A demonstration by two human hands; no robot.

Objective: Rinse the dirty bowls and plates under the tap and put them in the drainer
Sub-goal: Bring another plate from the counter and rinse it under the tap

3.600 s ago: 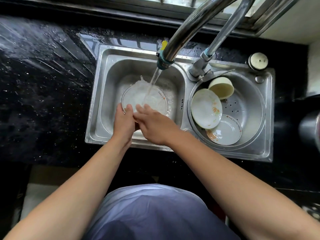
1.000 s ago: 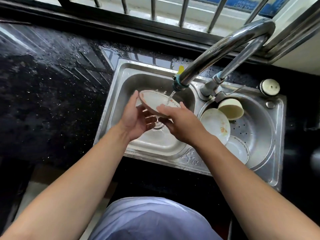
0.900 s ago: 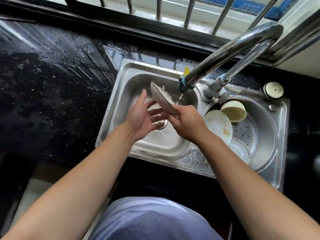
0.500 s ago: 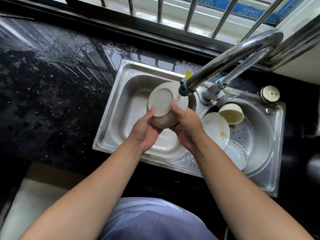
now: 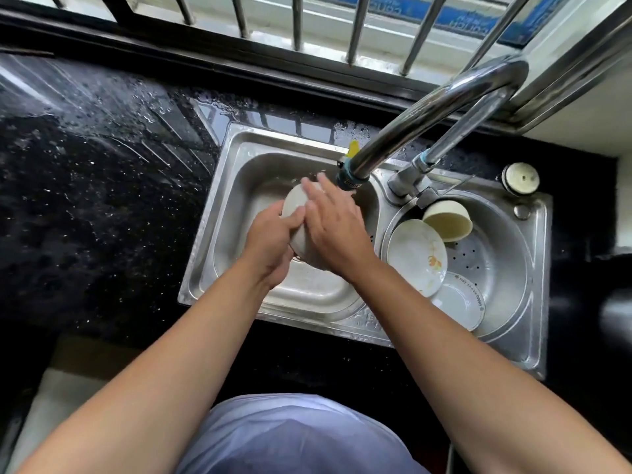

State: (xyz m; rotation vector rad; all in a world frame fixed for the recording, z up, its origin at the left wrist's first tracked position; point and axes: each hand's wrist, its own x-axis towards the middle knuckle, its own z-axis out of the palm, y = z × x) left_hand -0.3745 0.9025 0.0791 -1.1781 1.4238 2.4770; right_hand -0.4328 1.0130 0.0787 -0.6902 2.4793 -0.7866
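We look down on a black speckled countertop [image 5: 85, 206], wet with scattered droplets, running beneath a barred window [image 5: 297, 25]. Set into it is a stainless steel double sink [image 5: 342, 323] — a rectangular basin [image 5: 239, 206] on the left and a round drainer [image 5: 506, 268] with a perforated floor on the right. A tall curved chrome tap [image 5: 427, 111] rises between the two and arches over the left basin, its nozzle ringed with a teal collar.

Two bare forearms reach in from the bottom edge, above a pale blue garment [image 5: 297, 436] at waist level. Both hands meet over the left basin, just under the tap's nozzle, with a white bowl [image 5: 295, 203] held between them above the basin floor. The bowl is tipped so that we see its outer side and base rather than its inside. The left hand [image 5: 270, 241] is curled around the bowl's lower left side, thumb pressed across its surface, gripping it. The right hand [image 5: 333, 230] lies flat over the bowl's right side with fingers spread and extended towards the nozzle, resting on it rather than closing around it. We cannot make out the water stream clearly.

In the drainer, three clean-looking pieces lean together: a white plate with an orange floral mark [image 5: 417, 254], a smaller plate with lettering on its rim [image 5: 461, 302] partly under it, and a cream bowl [image 5: 448, 220] lying on its side nearest the tap base. A small round capped fitting [image 5: 520, 178] sits on the sink's far right corner.
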